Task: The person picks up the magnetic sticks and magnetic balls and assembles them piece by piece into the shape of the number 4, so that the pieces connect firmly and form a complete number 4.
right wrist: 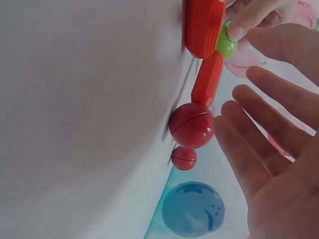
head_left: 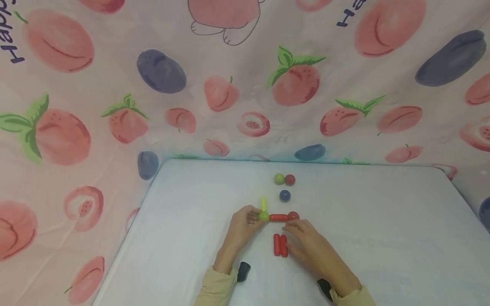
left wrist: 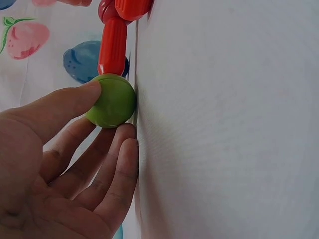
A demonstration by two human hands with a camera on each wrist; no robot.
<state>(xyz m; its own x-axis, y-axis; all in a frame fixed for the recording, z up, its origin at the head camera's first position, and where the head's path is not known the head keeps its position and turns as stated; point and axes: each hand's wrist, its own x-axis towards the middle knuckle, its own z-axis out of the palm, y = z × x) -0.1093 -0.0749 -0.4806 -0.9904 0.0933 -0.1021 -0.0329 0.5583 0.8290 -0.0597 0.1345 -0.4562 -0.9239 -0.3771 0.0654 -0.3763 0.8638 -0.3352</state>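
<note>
One green ball [head_left: 263, 216] near the middle of the bench [head_left: 383, 233], pinched by the left hand [head_left: 242, 223], joins a red stick [head_left: 278, 217] ending at a red ball [head_left: 293, 215] beside the loose, empty right hand [head_left: 311, 244], likely mid-assembly, next calling for that ball to be steadied.

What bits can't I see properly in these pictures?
Head view: the printed figure's upper part, cut off by the top edge.
Left wrist view: part of the red ball, behind a loose red stick.
Right wrist view: the nearest red stick's far end, cut off by the top edge; part of the green ball, behind the left hand.
</note>
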